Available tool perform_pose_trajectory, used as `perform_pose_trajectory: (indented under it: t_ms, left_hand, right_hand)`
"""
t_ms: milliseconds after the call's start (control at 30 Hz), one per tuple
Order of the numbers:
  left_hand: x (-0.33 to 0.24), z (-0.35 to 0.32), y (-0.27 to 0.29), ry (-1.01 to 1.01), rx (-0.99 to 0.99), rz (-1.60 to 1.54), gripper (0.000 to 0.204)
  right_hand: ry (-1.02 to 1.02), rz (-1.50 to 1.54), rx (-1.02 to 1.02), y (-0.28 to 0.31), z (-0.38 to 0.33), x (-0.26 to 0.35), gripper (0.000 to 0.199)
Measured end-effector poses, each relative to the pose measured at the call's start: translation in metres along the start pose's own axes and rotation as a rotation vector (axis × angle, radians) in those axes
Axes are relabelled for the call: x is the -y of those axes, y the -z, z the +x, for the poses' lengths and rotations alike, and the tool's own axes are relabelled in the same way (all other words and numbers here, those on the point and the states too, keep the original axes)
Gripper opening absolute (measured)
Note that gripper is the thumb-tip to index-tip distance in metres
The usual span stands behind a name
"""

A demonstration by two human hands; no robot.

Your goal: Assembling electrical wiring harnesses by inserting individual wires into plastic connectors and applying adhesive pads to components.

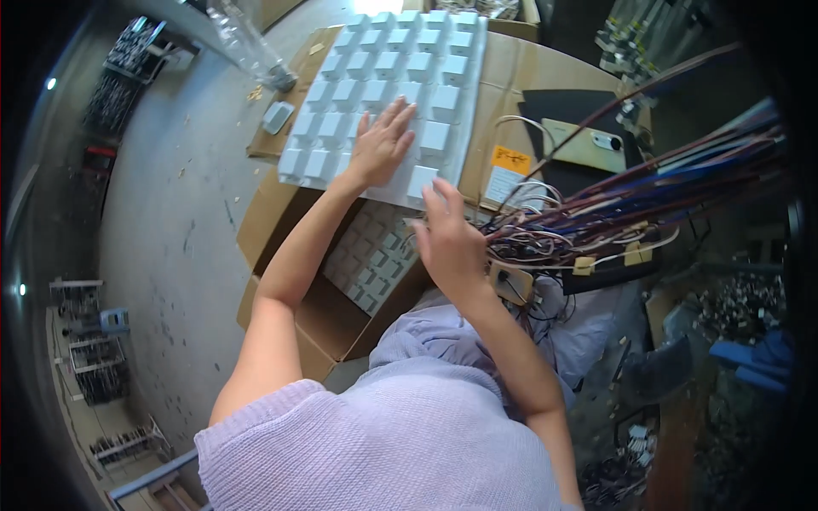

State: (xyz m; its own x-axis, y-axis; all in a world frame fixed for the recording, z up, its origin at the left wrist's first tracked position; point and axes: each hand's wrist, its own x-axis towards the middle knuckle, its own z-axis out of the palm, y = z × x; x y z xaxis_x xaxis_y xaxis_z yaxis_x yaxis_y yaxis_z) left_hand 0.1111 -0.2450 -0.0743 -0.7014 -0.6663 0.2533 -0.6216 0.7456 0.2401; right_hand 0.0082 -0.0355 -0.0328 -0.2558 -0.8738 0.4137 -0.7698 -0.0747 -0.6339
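A pale blue-white moulded tray [464, 102] with rows of raised square blocks lies on cardboard in front of me. My left hand [379, 149] rests on its near middle part, fingers spread, holding nothing that I can see. By the tray's near right corner, my right hand [453, 247] is lifted with fingers half bent and the thumb apart. No object shows between them. Below the tray an open cardboard box [298, 298] holds a similar block-patterned sheet [371, 264]. A thick bundle of wires [613, 200], brown, blue and white, spreads right from beside my right hand.
At the tray's left lies a small grey-white piece [277, 117]. A beige panel [588, 145] sits on a black sheet, near an orange-and-white label [509, 175]. Clear plastic wrap [247, 43] stands at the upper left. Racks [94, 341] line the far left floor.
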Motion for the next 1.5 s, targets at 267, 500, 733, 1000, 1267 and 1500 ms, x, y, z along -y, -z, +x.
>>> perform_pose_trajectory:
  t_ms: [267,500,733,1000,1267,1500]
  left_hand:
    - [-0.008,-0.001,0.013,0.024,0.054,0.093,0.052]
    - [-0.013,0.000,0.017,0.010,0.087,0.064,0.049]
    - [-0.004,0.002,0.017,0.017,0.106,0.063,0.050]
    - [-0.067,-0.027,0.040,-0.308,-0.497,-0.192,0.039]
    - [-0.262,-0.093,0.017,-0.726,-0.182,-0.928,0.063]
    - [-0.300,-0.064,0.038,-0.413,0.277,-0.964,0.037]
  right_hand:
    - [-0.054,-0.175,0.252,-0.031,0.037,-0.032,0.056]
    - [0.190,-0.330,0.001,-0.052,0.018,-0.045,0.030]
    - [0.349,0.045,-0.418,0.005,-0.005,-0.010,0.027]
    - [0.071,0.502,-0.392,0.134,-0.064,0.026,0.077]
    - [-0.539,0.292,-0.147,0.161,-0.125,-0.003,0.072]
    - [-0.709,0.205,-0.230,0.225,-0.158,-0.026,0.085]
